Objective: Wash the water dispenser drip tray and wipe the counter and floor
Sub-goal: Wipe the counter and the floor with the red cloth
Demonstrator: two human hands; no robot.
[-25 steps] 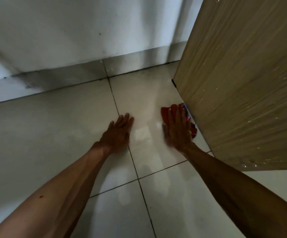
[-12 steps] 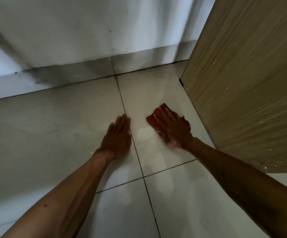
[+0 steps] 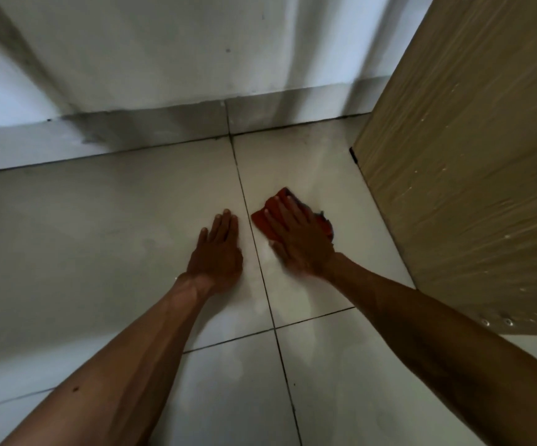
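Red cloth [image 3: 272,217] slid leftward, mostly hidden under right hand [image 3: 302,243].

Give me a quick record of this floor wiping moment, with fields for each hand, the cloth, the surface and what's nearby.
left hand: flat on the floor, palm down, holding nothing
right hand: pressed flat on the red cloth
red cloth: on the tile just right of a grout line, apart from the cabinet
surface: pale tiled floor, glossy
nearby: wooden cabinet panel at right, white wall behind
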